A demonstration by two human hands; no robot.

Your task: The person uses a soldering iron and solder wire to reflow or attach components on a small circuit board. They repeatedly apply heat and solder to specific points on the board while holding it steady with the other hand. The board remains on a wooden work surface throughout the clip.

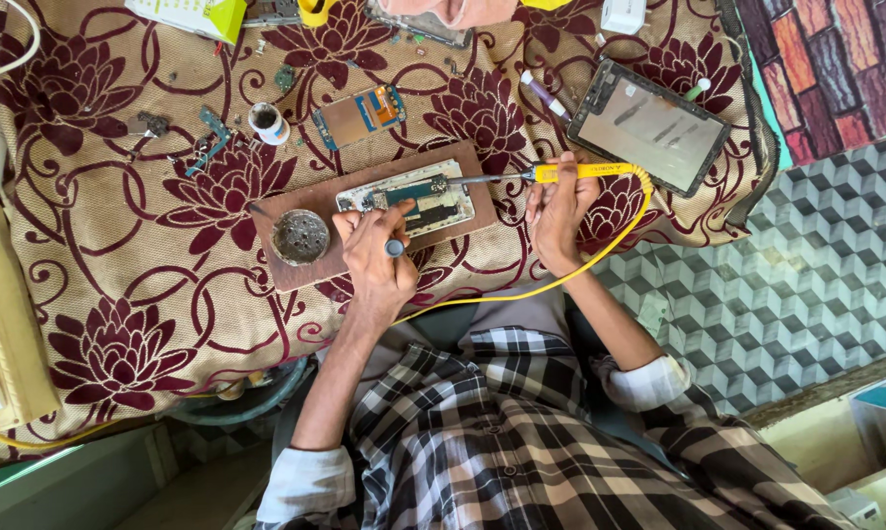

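Observation:
An opened phone frame with its circuit board (409, 199) lies on a brown wooden board (310, 201). My right hand (559, 218) grips a yellow-handled soldering iron (570, 173), and its metal tip reaches left onto the top of the phone board. My left hand (376, 250) rests at the board's near edge and pinches a thin tool with a small round end (395, 247), which points at the phone. A yellow cable (521, 292) runs from the iron around my right wrist towards my lap.
A round tin with grey residue (300, 237) sits on the wooden board's left. A tablet (648, 126) lies at the upper right, a second phone board (359, 115) and a small white jar (266, 122) further back. Small parts litter the floral cloth (119, 275).

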